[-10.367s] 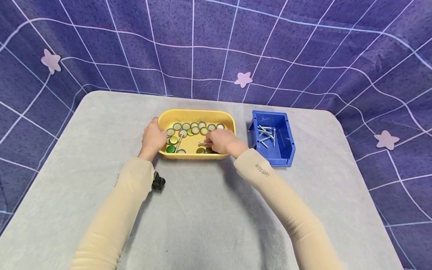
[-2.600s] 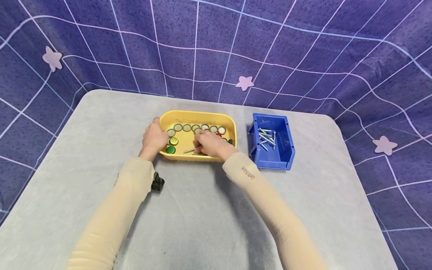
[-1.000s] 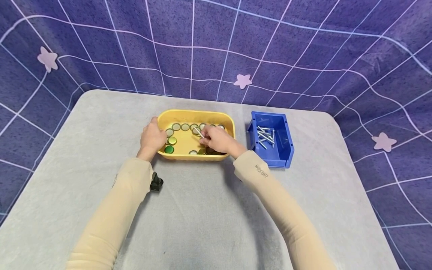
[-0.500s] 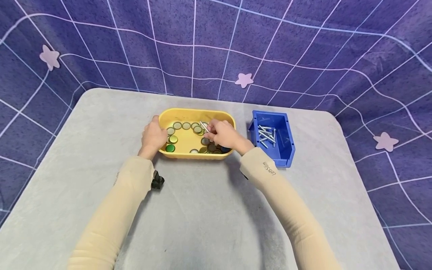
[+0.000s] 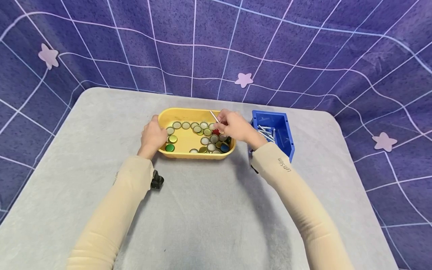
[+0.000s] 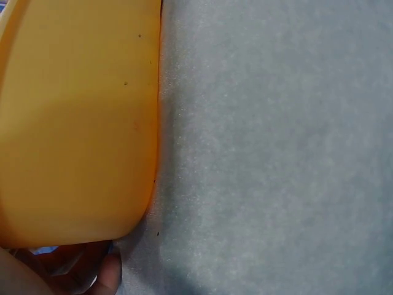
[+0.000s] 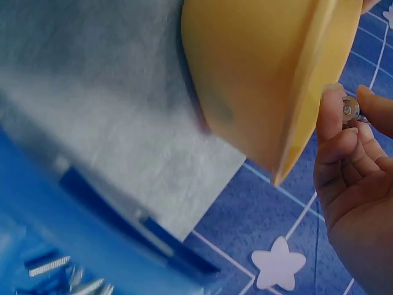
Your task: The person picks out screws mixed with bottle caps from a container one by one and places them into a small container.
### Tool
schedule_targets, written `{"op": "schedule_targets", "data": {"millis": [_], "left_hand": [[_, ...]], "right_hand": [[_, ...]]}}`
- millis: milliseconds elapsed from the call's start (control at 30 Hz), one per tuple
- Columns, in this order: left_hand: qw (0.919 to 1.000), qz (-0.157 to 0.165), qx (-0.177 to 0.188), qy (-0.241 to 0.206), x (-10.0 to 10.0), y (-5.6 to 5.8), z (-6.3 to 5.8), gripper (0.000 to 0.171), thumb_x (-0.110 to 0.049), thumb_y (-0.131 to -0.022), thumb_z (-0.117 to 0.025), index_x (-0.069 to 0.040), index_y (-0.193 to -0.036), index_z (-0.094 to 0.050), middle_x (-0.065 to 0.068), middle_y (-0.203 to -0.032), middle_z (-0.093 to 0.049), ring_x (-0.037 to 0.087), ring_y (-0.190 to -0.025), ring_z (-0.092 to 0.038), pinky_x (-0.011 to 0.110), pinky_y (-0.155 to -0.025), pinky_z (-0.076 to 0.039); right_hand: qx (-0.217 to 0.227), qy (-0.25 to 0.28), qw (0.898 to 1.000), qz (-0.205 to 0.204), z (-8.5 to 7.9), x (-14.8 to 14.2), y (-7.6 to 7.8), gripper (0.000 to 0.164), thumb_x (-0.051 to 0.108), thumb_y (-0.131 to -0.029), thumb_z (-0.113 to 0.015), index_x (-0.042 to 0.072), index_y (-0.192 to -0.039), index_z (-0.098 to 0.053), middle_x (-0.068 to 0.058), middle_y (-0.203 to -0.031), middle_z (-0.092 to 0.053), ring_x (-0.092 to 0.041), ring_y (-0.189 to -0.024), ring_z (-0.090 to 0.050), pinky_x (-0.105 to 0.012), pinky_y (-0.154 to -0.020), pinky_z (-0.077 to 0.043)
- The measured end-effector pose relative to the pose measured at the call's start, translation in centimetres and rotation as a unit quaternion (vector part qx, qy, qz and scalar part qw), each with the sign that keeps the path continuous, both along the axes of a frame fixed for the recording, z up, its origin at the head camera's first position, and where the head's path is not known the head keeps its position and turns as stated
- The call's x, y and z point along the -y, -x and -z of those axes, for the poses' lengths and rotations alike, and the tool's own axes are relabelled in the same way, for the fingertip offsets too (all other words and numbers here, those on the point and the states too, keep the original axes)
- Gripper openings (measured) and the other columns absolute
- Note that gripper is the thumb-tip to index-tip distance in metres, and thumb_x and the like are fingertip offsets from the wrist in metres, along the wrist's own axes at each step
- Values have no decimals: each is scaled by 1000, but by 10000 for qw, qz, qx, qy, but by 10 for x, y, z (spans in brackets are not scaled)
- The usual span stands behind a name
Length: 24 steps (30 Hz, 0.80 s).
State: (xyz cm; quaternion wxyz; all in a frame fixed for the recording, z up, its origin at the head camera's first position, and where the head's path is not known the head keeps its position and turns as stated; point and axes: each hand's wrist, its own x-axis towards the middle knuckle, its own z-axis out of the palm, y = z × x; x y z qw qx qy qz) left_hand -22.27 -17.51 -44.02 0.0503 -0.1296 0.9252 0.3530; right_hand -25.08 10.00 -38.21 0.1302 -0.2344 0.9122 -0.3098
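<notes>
My left hand (image 5: 152, 135) grips the left end of a yellow plastic tub (image 5: 189, 155); in the left wrist view its fingers (image 6: 109, 273) curl by the tub's end wall. Inside the tub lie many bottle caps (image 5: 177, 125), mostly pale undersides up, with green (image 5: 170, 148), red and blue ones among them. Above the tub's right end, my right hand (image 5: 237, 125) pinches a silver bolt (image 5: 214, 115) that slants up to the left. The right wrist view shows the bolt's round head (image 7: 349, 110) between thumb and fingers, beside the tub's rim.
A blue bin (image 5: 287, 140) stands right of the tub, with several silver bolts (image 5: 264, 131) in it; my right forearm overlaps its front left corner. A black device (image 5: 156, 180) sits at my left wrist. Purple curtain (image 5: 135, 45) borders the grey table (image 5: 202, 213) behind.
My right hand has lifted the bolt from among the caps and moved right, to the tub's right end. The bolt lying at the tub's left earlier is gone from there. My left hand stays put.
</notes>
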Motion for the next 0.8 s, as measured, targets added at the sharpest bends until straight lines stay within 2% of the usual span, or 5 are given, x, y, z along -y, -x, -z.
{"op": "schedule_targets", "data": {"millis": [133, 300, 500, 667, 800], "left_hand": [[10000, 15, -11, -1, 1, 0, 0, 60, -12, -92, -41, -3, -150, -29, 29, -141, -49, 49, -124, -50, 62, -102, -42], [10000, 20, 0, 22, 1, 0, 1, 60, -11, -92, -41, -3, -150, -29, 29, -140, -49, 49, -123, -51, 62, -102, -42], [10000, -1, -22, 26, 0, -1, 0, 59, -12, -92, -42, -3, -150, -29, 29, -140, -50, 49, -122, -52, 61, -101, -43], [10000, 25, -59, 44, 0, -1, -1, 60, -12, -92, -42, -3, -150, -30, 29, -139, -50, 50, -122, -52, 61, -101, -43], [10000, 24, -47, 38, -1, -1, -1, 60, -11, -92, -42, -3, -151, -29, 29, -140, -50, 49, -122, -52, 61, -102, -42]], "right_hand": [[-149, -128, 9998, 48, -4, -11, 2, 19, 18, -97, -61, 1, -105, -58, -19, -95, -74, -27, -72, -69, -23, -59, -46], [-559, -248, 9981, 66, -11, -25, 3, 19, 21, -95, -64, 3, -100, -60, -16, -89, -74, -16, -64, -61, -25, -61, -44], [-502, -121, 9984, 250, -20, -43, 2, 18, 19, -95, -64, 2, -99, -59, -17, -88, -73, -25, -66, -66, -24, -57, -46], [-392, -110, 9979, 507, -24, -60, 1, 21, 19, -96, -62, 0, -104, -56, -18, -88, -70, -33, -73, -68, -23, -59, -48], [-474, -222, 9969, 595, -25, -72, 1, 22, 19, -96, -61, 0, -105, -57, -18, -87, -71, -29, -72, -68, -25, -60, -49]]}}
